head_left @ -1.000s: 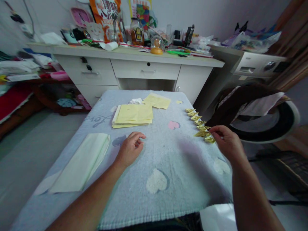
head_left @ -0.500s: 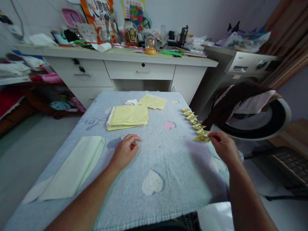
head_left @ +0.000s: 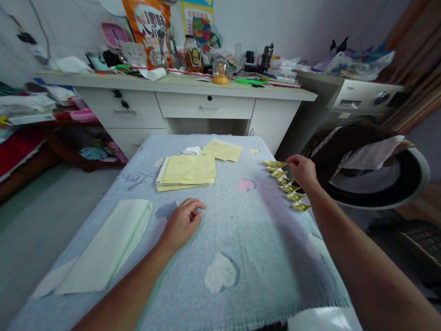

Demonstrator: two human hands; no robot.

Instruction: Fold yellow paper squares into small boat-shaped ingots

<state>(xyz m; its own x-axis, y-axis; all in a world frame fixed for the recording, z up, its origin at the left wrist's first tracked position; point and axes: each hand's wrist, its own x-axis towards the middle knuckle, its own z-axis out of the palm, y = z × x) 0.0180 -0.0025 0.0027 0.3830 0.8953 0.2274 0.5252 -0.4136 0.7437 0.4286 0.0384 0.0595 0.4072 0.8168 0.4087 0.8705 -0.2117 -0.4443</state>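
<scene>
My right hand (head_left: 303, 171) reaches over the far right side of the cloth-covered table. Its thumb and fingertips pinch the end of the farthest folded paper ingot (head_left: 274, 163), a gold-yellow boat-like shape with pointed ends. Several similar ingots stand in a row toward me, the nearest ingot (head_left: 301, 207) by the table's right edge. My left hand (head_left: 183, 223) rests on the cloth with fingers loosely curled, apart, and nothing in them. Beyond it lies a stack of yellow paper sheets (head_left: 189, 169). Left of it is a folded pale sheet (head_left: 106, 246).
More yellow sheets (head_left: 223, 150) and a crumpled white tissue (head_left: 192, 151) lie at the table's far side. Behind stands a white desk (head_left: 206, 106) crowded with jars and bags. At right, a washing machine (head_left: 358, 96) has its door open with clothes hanging out.
My right hand has moved away from me along the row, from the nearest ingot to the farthest. The left hand stays in place on the cloth. The view has shifted slightly.
</scene>
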